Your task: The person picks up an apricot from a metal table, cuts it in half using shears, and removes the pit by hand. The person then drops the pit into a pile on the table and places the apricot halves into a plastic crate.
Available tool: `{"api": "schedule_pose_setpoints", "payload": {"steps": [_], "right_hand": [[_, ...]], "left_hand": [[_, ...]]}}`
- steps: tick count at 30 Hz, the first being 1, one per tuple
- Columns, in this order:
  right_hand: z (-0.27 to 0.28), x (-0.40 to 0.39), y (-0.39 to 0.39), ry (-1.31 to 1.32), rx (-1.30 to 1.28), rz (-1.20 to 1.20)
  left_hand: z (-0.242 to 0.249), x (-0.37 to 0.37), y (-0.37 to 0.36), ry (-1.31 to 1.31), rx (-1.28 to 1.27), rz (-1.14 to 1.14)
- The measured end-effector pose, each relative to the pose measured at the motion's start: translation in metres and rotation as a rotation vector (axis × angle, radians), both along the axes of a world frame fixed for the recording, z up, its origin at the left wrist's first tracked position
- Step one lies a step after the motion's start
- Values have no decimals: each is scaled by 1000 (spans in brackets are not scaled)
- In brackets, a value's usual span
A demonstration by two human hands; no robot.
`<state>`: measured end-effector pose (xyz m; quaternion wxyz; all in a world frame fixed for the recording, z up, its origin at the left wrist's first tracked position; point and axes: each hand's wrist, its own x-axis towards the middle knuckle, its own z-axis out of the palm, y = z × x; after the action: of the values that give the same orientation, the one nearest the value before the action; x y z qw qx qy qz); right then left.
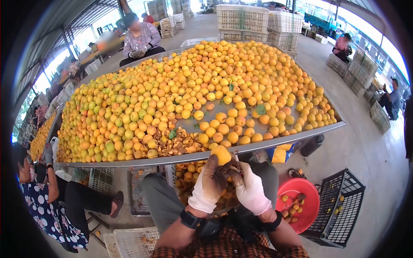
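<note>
Both my hands wear white gloves with dark stains, raised in front of the table's near edge. A yellow apricot (pixel 222 155) is gripped in my left hand (pixel 207 185), its upper side showing. Close beside it, the fingers of my right hand (pixel 253 189) are pinched together at the apricot's side; what they hold is too dark and small to make out. Just beyond, a heap of apricots (pixel 172 92) covers the metal table (pixel 189 157). Brown-orange cut pieces (pixel 183 144) lie near its rim.
Below the table, more apricots (pixel 189 175) sit between my knees. A red basin (pixel 310 195) with some fruit and a black crate (pixel 344 215) stand at right. One person (pixel 47 193) sits at left, another (pixel 140 38) across the table. White crates (pixel 241 18) are stacked behind.
</note>
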<state>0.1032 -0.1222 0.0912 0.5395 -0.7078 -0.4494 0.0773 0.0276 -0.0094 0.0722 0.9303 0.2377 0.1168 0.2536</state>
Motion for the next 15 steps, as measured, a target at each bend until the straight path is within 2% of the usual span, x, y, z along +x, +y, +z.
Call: {"api": "schedule_pose_setpoints", "payload": {"steps": [1,6,8,12,15], "right_hand": [[0,-3,2,75,-52,30],[-16,-15,13,58,-13,-84],[-17,-17,14,58,-9,-100],[-17,-18,16,84,-94,-91],[-19,-14,16,94,-60,-35]], "left_hand": [[1,-1,-2,-27,-3,-43],[-7,-3,-6,-160,-110,-152],[-2,-2,-14,-92,-199,-38],[4,-3,-18,-29,-222,7],[2,-8,-11,-14,-103,24]]}}
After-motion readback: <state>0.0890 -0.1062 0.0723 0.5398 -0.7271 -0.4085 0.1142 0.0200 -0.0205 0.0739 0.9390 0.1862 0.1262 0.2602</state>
